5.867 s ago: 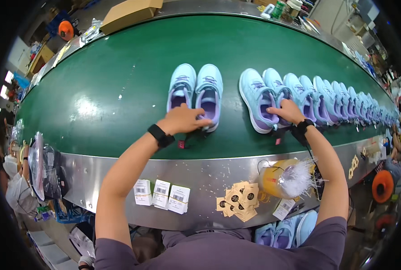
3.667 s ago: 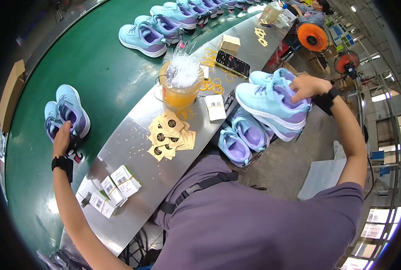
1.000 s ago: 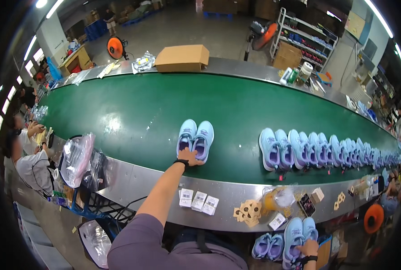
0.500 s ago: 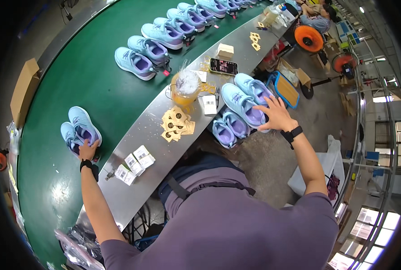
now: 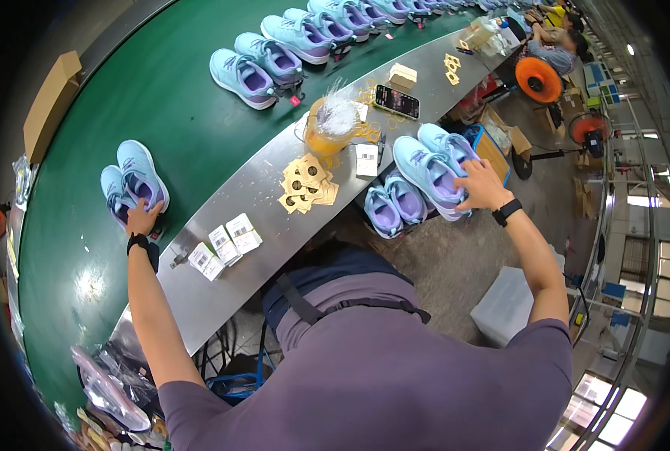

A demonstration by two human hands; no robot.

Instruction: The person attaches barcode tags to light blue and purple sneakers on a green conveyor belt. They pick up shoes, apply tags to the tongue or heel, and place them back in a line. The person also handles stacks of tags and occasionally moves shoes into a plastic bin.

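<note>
On the green belt at the left, a pair of light blue sneakers (image 5: 141, 167) with lilac linings stands side by side. My left hand (image 5: 144, 217) grips this pair at the heels, fingertips at the shoe openings. At the right, beyond the metal ledge, another matching pair of sneakers (image 5: 419, 164) rests tilted above further blue sneakers (image 5: 384, 212). My right hand (image 5: 485, 185) has its fingers hooked into the openings of that upper pair, at the heel end; some fingertips are hidden inside.
A metal ledge (image 5: 267, 233) carries white label stacks (image 5: 224, 240), tan tags (image 5: 305, 183), a yellow tub (image 5: 327, 139) of clear plastic fasteners and a phone (image 5: 397, 101). A row of sneakers (image 5: 305, 37) lines the belt's far side. Orange fans (image 5: 538, 79) stand right.
My right hand's spread fingers have drawn in and down into the right pair's openings. My left hand stays at its pair's heels. The whole view has shifted slightly.
</note>
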